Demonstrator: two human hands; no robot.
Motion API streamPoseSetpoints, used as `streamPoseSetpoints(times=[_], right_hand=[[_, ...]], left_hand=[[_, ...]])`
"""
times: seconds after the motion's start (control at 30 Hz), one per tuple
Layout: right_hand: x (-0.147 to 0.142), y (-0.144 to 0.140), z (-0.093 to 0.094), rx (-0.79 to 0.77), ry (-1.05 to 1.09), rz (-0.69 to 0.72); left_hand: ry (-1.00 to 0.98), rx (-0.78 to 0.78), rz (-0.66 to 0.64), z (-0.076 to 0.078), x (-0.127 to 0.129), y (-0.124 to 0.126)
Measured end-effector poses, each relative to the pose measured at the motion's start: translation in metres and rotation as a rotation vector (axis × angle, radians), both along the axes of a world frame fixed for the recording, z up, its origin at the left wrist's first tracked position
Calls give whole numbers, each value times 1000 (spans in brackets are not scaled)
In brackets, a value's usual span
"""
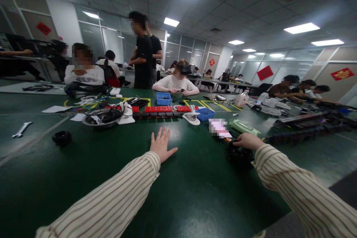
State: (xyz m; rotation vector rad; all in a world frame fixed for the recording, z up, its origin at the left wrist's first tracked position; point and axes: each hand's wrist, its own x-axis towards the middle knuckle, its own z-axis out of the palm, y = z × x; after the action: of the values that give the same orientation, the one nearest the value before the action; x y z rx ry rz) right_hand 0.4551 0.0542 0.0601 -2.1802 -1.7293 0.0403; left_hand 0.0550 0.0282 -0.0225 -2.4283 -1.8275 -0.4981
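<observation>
Left hand (160,148): being held palm down on the glossy green worktop (181,200), its fingers being spread wide.
Right hand (249,141): being held bent, its fingertips being pressed together on the glossy black bundle (240,157).
Bundle spot: the black bundle is being pinched at its top, right of centre on the worktop, just below the pale-green oblong pack (245,127) and the blurred pink sheet (220,128).
Far left: a black rounded roll (61,138) is being seen near a silver metal wrench (22,129).
</observation>
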Motion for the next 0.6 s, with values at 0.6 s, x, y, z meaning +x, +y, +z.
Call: streamPoseSetpoints(times=[0.6], right_hand=[[-228, -42, 3, -71, -393, 457]], left_hand=[[-78, -51, -124, 8, -11, -4]])
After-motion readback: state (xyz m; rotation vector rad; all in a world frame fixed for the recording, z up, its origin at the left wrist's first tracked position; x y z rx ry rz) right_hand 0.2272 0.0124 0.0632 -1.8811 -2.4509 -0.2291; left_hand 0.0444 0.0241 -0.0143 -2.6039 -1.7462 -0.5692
